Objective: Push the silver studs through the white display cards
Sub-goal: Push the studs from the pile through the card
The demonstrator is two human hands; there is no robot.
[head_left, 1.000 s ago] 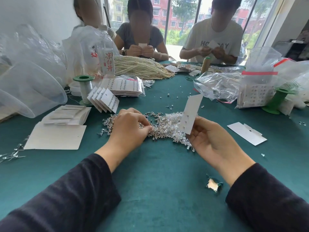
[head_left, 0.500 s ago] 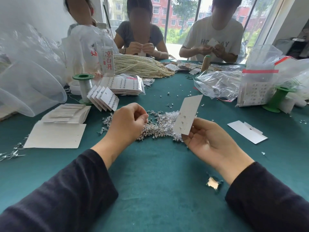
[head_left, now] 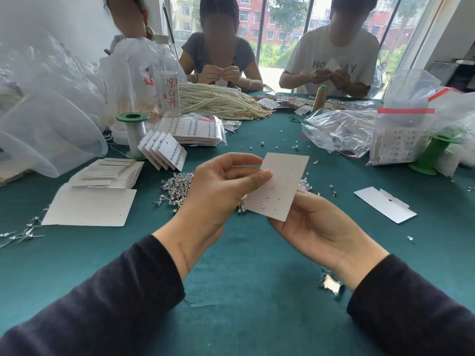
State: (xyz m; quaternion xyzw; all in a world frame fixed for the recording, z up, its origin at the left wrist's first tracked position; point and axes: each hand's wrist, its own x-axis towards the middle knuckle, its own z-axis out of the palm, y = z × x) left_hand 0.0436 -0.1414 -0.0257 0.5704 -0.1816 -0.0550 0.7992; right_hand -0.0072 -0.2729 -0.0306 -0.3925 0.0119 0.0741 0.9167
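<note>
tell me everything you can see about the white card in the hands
The white rectangular paper card is held tilted above the green table, over a pile of loose silver studs. Its face shows rows of small punched holes; three shiny studs sit in a line near its lower left. The left hand pinches its left edge; the right hand holds its lower right from beneath.
</note>
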